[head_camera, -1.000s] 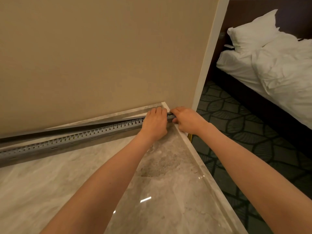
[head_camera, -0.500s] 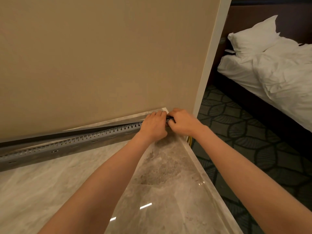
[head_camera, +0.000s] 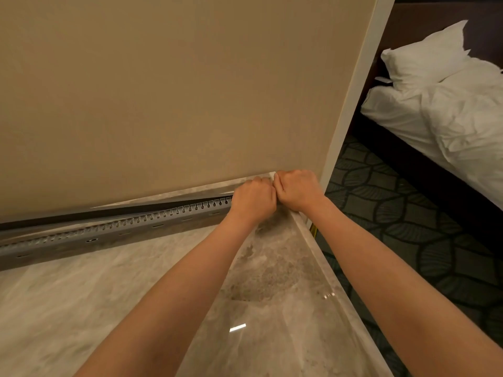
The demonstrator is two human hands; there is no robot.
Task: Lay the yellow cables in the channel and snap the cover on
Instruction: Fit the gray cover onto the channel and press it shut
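Observation:
A long grey slotted cable channel (head_camera: 114, 232) lies on the marble surface along the foot of the beige wall. A darker strip, its cover (head_camera: 109, 213), runs along its far side, slightly raised. My left hand (head_camera: 253, 201) is closed over the channel's right end. My right hand (head_camera: 298, 190) is a fist touching it, pressed on the same end at the corner. A short bit of yellow cable (head_camera: 313, 230) shows below the marble edge, by my right forearm. The cables inside the channel are hidden.
The marble surface (head_camera: 163, 281) ends at a raised edge (head_camera: 321, 257) on the right, with dark patterned carpet (head_camera: 394, 213) below. A white wall corner trim (head_camera: 353, 91) stands behind my hands. A bed with white linen (head_camera: 449, 104) is at the far right.
Both hands have drawn closer together at the channel's right end; the right hand has curled into a fist against the left. The view has shifted slightly.

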